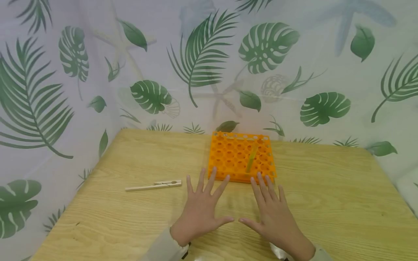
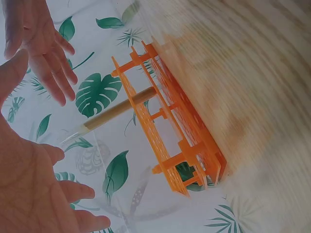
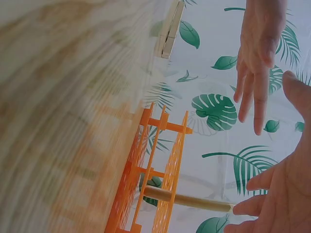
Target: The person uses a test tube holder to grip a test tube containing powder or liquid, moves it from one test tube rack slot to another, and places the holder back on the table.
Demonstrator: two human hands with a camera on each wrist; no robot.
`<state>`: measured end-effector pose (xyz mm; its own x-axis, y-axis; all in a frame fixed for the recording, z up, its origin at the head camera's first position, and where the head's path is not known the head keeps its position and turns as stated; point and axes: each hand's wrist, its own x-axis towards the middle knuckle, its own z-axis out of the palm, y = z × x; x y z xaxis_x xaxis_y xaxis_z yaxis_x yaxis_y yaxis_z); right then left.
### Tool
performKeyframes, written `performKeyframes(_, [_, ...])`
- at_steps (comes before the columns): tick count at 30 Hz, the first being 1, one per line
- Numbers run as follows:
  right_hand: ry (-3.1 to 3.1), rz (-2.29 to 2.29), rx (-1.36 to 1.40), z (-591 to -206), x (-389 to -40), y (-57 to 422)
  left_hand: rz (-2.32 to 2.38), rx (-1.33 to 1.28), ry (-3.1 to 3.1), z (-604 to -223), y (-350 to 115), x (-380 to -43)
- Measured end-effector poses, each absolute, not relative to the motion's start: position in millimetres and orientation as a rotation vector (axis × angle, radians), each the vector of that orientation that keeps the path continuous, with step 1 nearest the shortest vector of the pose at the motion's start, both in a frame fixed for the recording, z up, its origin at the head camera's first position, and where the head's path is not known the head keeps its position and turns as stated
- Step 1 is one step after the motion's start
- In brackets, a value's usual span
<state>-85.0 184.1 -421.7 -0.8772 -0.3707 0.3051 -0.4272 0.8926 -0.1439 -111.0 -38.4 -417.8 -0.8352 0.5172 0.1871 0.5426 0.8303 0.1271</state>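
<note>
Both hands hover palm down with fingers spread, side by side and holding nothing. My left hand [image 1: 200, 212] is in front of the left part of an orange test tube rack [image 1: 225, 175]. In front of its right part is my right hand [image 1: 274, 215]; the two thumbs point toward each other, slightly apart. One test tube [image 2: 109, 114] stands in the rack, with yellowish-brown contents and a clear upper end. A wooden clothespin-style test tube clamp [image 1: 153, 185] lies left of my left hand, its long handle pointing left.
The rack and clamp are on a wood-grain table [image 1: 107, 224]. Behind the table hangs a white cloth [image 1: 209, 116] printed with green leaves, which also runs along the left side.
</note>
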Motion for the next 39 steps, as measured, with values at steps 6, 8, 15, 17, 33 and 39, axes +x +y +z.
performKeyframes(6, [-2.776,0.234,0.590,-423,-89,189,-0.238,-0.850,-2.865,-418,-40,-115])
performKeyframes(8, [-2.776,0.234,0.582,-423,-91,191,-0.225,-0.855,-2.861,-417,-41,-117])
performKeyframes(15, [-2.678,0.194,0.572,-422,-101,203,-0.201,-0.894,-2.820,-412,-44,-122])
performKeyframes(17, [-2.628,0.182,0.571,-422,-105,208,-0.207,-0.908,-2.810,-411,-45,-123])
performKeyframes(33, [-2.452,0.125,0.678,-424,-160,244,-0.241,-1.020,-2.844,-396,-82,-131])
performKeyframes(39, [-2.497,0.070,0.716,-429,-184,253,-0.192,-0.968,-2.813,-395,-100,-136])
